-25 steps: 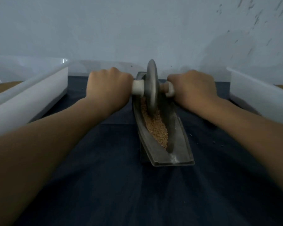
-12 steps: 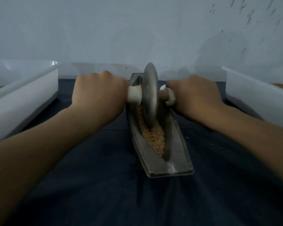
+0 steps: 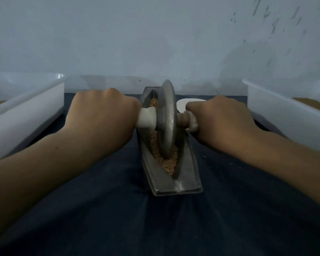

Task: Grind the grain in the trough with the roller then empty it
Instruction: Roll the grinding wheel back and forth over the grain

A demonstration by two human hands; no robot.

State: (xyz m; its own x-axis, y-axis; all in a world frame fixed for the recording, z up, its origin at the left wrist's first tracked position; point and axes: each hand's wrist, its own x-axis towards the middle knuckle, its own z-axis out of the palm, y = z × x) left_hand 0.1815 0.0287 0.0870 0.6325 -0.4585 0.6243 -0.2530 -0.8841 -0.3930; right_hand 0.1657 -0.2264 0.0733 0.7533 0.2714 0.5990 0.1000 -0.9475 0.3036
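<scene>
1. While your left hand (image 3: 100,115) is clenched in a full fist round the white handle (image 3: 147,117) on its side of the round grey metal disc roller (image 3: 167,119), and your right hand (image 3: 220,121) is wrapped just as tightly round the stub on the other side, press down evenly through both so the disc stands upright.
2. Mark where the work is. The boat-shaped grey metal trough (image 3: 185,183) lies mid-way across the dark blue cloth (image 3: 155,228), pointing from you toward its far edge. The tan grain (image 3: 166,163) sits in the groove, heaped mostly on the near side of the disc, with a little beyond it.
3. Draw the roller through that near heap, then push away, using the whole groove so neither end stays coarse.
4. Ease off toward the near tip, since a hard stroke could throw grain onto the cloth, where pale specks (image 3: 229,164) already lie beside your right forearm.
5. Watch for the trough sliding, because only your downward load seems to pin it.
6. Hold off emptying until the grain looks fine. The left white plastic tub (image 3: 26,111) and the right white plastic tub (image 3: 284,111) stand at the cloth's side edges.
</scene>
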